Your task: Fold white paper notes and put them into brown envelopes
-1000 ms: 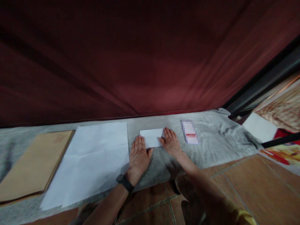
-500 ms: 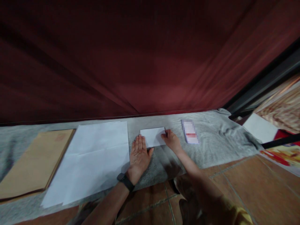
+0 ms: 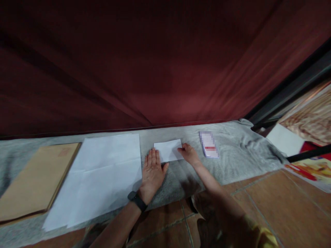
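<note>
A small folded white paper [image 3: 168, 150] lies on the grey cloth between my hands. My left hand [image 3: 153, 172] rests flat with its fingers stretched out, the fingertips on the paper's left edge; a black watch [image 3: 137, 201] is on that wrist. On the other side, my right hand [image 3: 189, 153] pinches the paper's right edge between thumb and curled fingers. To the left lie large white paper sheets [image 3: 103, 172], close to my left wrist. A small stack of slips with a red band [image 3: 210, 144], its face blurred out, sits right of my right hand.
Brown envelopes [image 3: 38, 179] lie at the far left of the grey cloth [image 3: 238, 155]. A dark red curtain [image 3: 165, 86] hangs directly behind. Dark bars [image 3: 292, 82] and a colourful printed sheet [image 3: 310, 172] are at the right, above the tiled floor [image 3: 289, 203].
The view has shifted slightly. The paper's right side looks a little more raised in my right hand's pinch; my left hand keeps its place on the left edge.
</note>
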Demonstrator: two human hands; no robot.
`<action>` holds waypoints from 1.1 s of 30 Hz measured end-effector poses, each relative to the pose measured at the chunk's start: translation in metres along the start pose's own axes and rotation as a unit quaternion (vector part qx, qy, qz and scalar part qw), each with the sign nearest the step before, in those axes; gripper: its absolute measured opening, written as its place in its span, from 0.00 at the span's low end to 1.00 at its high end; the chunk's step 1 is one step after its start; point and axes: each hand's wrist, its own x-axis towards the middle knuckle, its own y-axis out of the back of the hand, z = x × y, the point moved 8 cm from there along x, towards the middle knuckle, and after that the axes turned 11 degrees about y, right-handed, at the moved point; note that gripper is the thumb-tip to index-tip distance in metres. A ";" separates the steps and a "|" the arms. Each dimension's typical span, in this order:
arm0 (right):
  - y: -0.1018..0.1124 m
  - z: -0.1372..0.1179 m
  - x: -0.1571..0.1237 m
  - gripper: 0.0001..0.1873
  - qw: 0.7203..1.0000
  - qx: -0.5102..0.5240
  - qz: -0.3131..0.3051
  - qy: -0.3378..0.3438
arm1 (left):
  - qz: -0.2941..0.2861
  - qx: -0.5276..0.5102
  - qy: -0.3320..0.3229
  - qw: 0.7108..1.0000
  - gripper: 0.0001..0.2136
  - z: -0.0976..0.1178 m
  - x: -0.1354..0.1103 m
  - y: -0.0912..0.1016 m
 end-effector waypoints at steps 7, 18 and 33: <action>0.002 -0.004 -0.004 0.11 1.000 -0.018 0.006 0.004 | -0.017 -0.018 -0.120 0.992 0.26 0.025 -0.007 0.011; 0.001 0.000 -0.003 0.09 1.000 0.000 0.014 0.006 | -0.016 -0.005 -0.092 0.996 0.34 0.014 -0.012 -0.004; -0.001 0.001 -0.003 0.10 1.000 -0.002 -0.003 0.002 | -0.013 -0.003 -0.052 0.999 0.36 0.004 -0.014 -0.005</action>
